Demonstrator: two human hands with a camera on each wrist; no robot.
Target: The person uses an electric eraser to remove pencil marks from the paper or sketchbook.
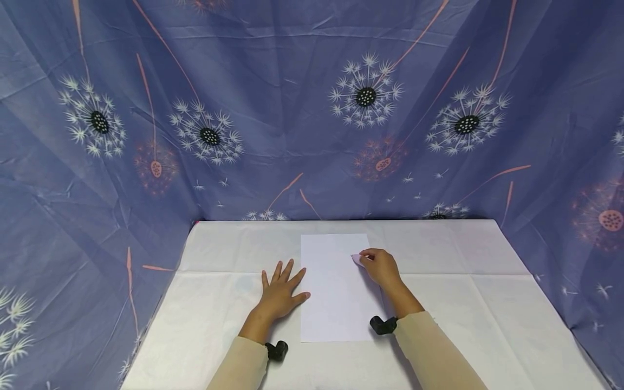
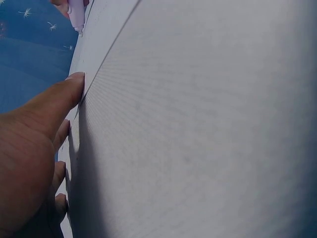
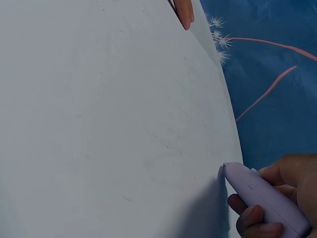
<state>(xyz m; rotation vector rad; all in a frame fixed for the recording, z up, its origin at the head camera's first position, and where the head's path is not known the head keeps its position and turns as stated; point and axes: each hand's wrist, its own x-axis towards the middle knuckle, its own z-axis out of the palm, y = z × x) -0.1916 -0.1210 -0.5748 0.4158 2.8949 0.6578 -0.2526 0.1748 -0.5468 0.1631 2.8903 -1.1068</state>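
A white sheet of paper (image 1: 336, 303) lies upright on the table, with faint smudges and small dark specks showing in the right wrist view. My left hand (image 1: 280, 297) rests flat at its left edge, fingers spread, thumb and index fingertips touching the margin. In my right hand (image 1: 383, 268), near the sheet's upper right, I grip a lavender pen-shaped tool (image 3: 265, 198) that looks like an electric eraser. Its narrow tip points left, at or just above the paper; contact cannot be told. The left wrist view shows my left thumb (image 2: 64, 96) close up by the paper edge.
A creased white cloth (image 1: 463, 303) covers the table. Blue fabric (image 1: 292, 108) with dandelion prints hangs behind and at both sides. A black wrist device (image 1: 278, 351) sits on the left wrist, another black device (image 1: 383, 325) on the right.
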